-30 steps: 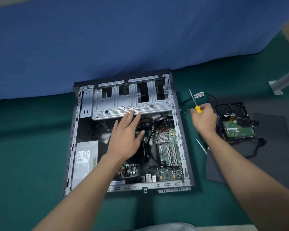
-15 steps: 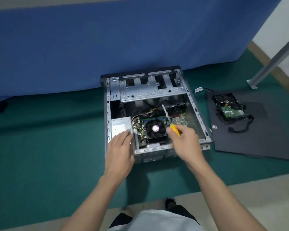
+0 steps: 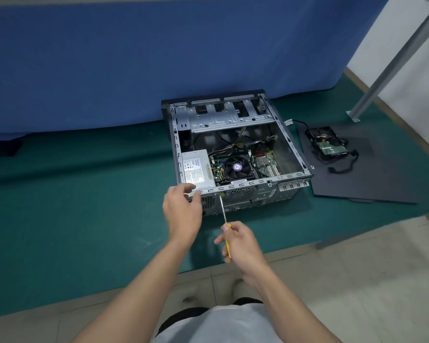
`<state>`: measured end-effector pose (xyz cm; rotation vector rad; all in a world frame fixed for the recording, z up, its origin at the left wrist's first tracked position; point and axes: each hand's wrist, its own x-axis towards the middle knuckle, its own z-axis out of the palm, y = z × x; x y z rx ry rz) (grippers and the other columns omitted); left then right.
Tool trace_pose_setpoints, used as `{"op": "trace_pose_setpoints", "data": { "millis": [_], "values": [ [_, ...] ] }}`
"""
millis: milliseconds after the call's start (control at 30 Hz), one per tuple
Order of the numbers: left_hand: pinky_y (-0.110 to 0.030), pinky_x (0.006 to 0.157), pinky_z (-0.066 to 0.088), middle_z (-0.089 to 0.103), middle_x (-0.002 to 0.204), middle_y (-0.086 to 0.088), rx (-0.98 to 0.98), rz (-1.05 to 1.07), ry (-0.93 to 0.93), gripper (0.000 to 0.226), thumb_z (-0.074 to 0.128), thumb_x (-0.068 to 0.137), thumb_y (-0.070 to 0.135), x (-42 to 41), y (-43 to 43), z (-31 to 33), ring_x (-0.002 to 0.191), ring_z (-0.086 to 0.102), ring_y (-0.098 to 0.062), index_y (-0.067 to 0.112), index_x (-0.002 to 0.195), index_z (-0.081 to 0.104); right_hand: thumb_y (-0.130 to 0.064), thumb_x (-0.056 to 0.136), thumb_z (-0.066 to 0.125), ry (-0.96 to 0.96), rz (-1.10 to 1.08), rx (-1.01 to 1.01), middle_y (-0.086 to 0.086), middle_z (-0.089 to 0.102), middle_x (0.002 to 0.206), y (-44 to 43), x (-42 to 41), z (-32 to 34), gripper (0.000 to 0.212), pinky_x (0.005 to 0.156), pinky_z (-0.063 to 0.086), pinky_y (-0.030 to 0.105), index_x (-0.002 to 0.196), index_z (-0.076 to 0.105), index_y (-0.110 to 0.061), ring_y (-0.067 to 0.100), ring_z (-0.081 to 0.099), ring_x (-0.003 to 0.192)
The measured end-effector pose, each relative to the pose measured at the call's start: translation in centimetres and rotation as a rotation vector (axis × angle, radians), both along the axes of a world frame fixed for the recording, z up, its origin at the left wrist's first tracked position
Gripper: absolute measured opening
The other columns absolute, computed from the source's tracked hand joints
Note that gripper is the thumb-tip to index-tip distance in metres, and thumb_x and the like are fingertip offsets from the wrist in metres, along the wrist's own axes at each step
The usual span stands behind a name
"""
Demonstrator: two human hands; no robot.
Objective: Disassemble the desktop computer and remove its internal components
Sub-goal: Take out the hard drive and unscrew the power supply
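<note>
Green floor mat (image 3: 84, 219) under blue cloth backdrop (image 3: 134, 58): open grey metal desktop computer case (image 3: 292, 175) lies on it, left hand (image 3: 182, 211) pinching its near-left corner, fingers hiding it; right hand (image 3: 243, 246) grips yellow-handled screwdriver (image 3: 223, 209), handle mostly buried, tip contact at near panel unclear.

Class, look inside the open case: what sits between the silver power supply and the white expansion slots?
The black CPU fan sits between the power supply and the expansion slots; the head view shows it.
</note>
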<state>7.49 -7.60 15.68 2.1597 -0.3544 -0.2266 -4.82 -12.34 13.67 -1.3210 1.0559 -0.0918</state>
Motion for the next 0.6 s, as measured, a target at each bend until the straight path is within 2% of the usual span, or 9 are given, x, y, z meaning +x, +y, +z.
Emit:
{"op": "trace_pose_setpoints", "data": {
  "millis": [33,67,133,167,233,300,367,600],
  "values": [
    [-0.030,0.081,0.045,0.066,0.087,-0.001,-0.027,0.060,0.119,0.007,0.067,0.089,0.021,-0.1,-0.1,0.2,0.088,0.062,-0.021,0.014,0.089,0.069,-0.024,0.102,0.041,-0.022,-0.034,0.066,0.003,0.063,0.077,0.4,0.0,-0.1,0.016,0.042,0.034,0.022,0.095,0.051,-0.014,0.008,0.042,0.044],
    [-0.031,0.076,0.048,0.067,0.079,-0.002,-0.072,0.120,0.300,0.013,0.067,0.090,0.023,-0.1,-0.4,0.3,0.081,0.063,-0.022,0.012,0.083,0.068,-0.022,0.102,0.040,-0.052,-0.072,0.132,0.005,0.061,0.076,0.8,0.1,-0.2,0.016,0.041,0.030,0.022,0.096,0.051,-0.012,0.009,0.038,0.044],
    [-0.032,0.068,0.054,0.068,0.074,-0.009,-0.229,0.199,0.760,0.026,0.065,0.092,0.027,-0.2,-1.0,0.1,0.068,0.064,-0.023,0.003,0.085,0.067,-0.019,0.102,0.040,-0.100,-0.133,0.237,0.005,0.055,0.070,1.0,0.3,-0.2,0.016,0.039,0.024,0.020,0.098,0.050,-0.008,0.009,0.033,0.044],
    [-0.031,0.066,0.055,0.069,0.079,-0.013,-0.298,0.203,0.945,0.032,0.062,0.094,0.030,-0.2,-1.2,0.0,0.069,0.065,-0.023,-0.001,0.091,0.065,-0.018,0.102,0.040,-0.115,-0.149,0.273,0.005,0.052,0.068,1.0,0.4,-0.1,0.017,0.038,0.022,0.020,0.098,0.051,-0.006,0.009,0.032,0.044],
    [-0.032,0.068,0.054,0.069,0.095,-0.019,-0.362,0.161,1.153,0.043,0.053,0.098,0.038,0.0,-1.6,-0.3,0.084,0.067,-0.028,-0.005,0.100,0.061,-0.020,0.102,0.041,-0.144,-0.165,0.325,0.004,0.050,0.064,0.7,0.5,-0.2,0.020,0.037,0.020,0.020,0.098,0.053,-0.004,0.008,0.032,0.043],
    [-0.036,0.074,0.055,0.068,0.103,-0.021,-0.403,0.135,1.231,0.049,0.045,0.101,0.042,0.5,-2.1,-0.5,0.093,0.067,-0.032,-0.005,0.102,0.058,-0.021,0.101,0.044,-0.170,-0.179,0.372,0.005,0.049,0.062,0.2,0.5,-0.3,0.023,0.036,0.019,0.020,0.096,0.055,-0.002,0.008,0.032,0.042],
    [-0.038,0.077,0.055,0.067,0.104,-0.022,-0.437,0.144,1.269,0.050,0.039,0.102,0.042,1.0,-2.7,-0.6,0.092,0.067,-0.032,-0.006,0.100,0.056,-0.022,0.101,0.045,-0.179,-0.182,0.409,0.004,0.049,0.061,-0.2,0.4,-0.5,0.024,0.036,0.019,0.020,0.094,0.056,-0.001,0.009,0.032,0.042],
    [-0.037,0.075,0.056,0.068,0.098,-0.023,-0.425,0.162,1.272,0.052,0.037,0.103,0.041,1.2,-3.6,-1.0,0.089,0.068,-0.031,-0.008,0.098,0.054,-0.021,0.101,0.046,-0.240,-0.217,0.550,0.004,0.049,0.059,-1.0,0.8,-1.3,0.025,0.034,0.019,0.020,0.094,0.056,0.001,0.008,0.031,0.040]
  ]
}}
